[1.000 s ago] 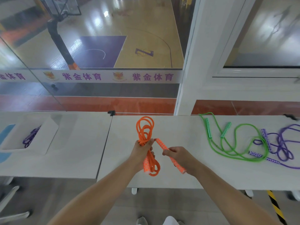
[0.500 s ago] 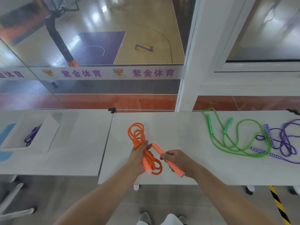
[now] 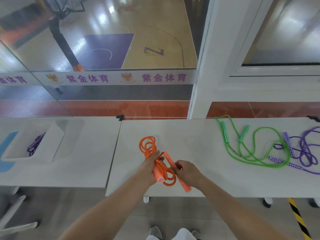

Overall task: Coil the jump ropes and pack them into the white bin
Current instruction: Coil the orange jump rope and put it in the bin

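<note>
My left hand (image 3: 150, 168) grips the coiled orange jump rope (image 3: 147, 146) around its middle, together with one orange handle (image 3: 158, 175) that sticks out below the fist. Loops show above and below that hand. My right hand (image 3: 187, 172) holds the second orange handle (image 3: 185, 187) and brings it against the bundle. The white bin (image 3: 52, 148) sits at the far left with a purple rope (image 3: 34, 144) inside it. A loose green rope (image 3: 256, 144) and a loose purple rope (image 3: 304, 149) lie on the right table.
Two pale tables (image 3: 190, 135) stand side by side with a narrow gap between them. A blue shape (image 3: 7, 146) lies left of the bin. Behind the tables is a glass wall and a white pillar (image 3: 204, 84). A yellow-black striped strip (image 3: 297, 219) marks the floor at right.
Both hands have drawn the orange bundle lower and nearer to the table's front edge. My right hand has brought the second handle closer to the coil.
</note>
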{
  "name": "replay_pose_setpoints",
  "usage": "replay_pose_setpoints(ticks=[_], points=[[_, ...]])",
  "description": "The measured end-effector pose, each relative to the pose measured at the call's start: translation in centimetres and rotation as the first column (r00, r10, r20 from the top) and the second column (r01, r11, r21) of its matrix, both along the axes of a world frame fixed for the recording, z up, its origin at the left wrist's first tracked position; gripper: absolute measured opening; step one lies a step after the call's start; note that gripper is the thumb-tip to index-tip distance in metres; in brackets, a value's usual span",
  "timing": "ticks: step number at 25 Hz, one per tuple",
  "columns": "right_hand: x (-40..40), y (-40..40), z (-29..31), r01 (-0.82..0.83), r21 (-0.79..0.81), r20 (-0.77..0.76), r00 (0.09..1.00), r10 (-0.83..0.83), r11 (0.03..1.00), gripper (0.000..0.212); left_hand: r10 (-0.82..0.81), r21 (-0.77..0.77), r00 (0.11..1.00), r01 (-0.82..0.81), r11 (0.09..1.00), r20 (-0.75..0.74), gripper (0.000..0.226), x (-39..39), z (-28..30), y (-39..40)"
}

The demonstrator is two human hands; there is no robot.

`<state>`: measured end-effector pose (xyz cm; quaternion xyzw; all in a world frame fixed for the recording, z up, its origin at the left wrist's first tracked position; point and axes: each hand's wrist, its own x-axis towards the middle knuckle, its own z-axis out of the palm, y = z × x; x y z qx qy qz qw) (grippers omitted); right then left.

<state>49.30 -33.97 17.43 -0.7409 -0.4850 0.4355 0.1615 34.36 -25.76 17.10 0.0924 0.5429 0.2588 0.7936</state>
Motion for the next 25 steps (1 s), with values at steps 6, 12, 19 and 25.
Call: replay_pose_setpoints(ticks=[6,12,19,25], points=[[0.9,-0.8,2.0,0.205,-0.067,-0.496,0.842,-0.210,0.977,0.038,-0.074,0.387,0.932,0.218,0.896,-0.354,0.038,-0.5,-0.9,-0.3],[-0.3,0.0,1.5,0.432,-0.106,-0.569,0.712,-0.411,0.896,0.040,-0.178,0.434,0.912,0.339,0.835,-0.370,0.036,0.8,-0.1,-3.3],[-0.5,0.7,0.2,0.410,-0.053,-0.447,0.805,-0.389,0.910,0.035,-0.153,0.336,0.959,0.230,0.913,-0.240,0.036,1.3,0.8,-3.6],[-0.6,0.6,-0.8,0.296,0.144,-0.227,0.939,-0.260,0.944,0.031,-0.121,0.128,0.992,0.123,0.984,-0.022,0.042,1.0,1.8,-2.4]])
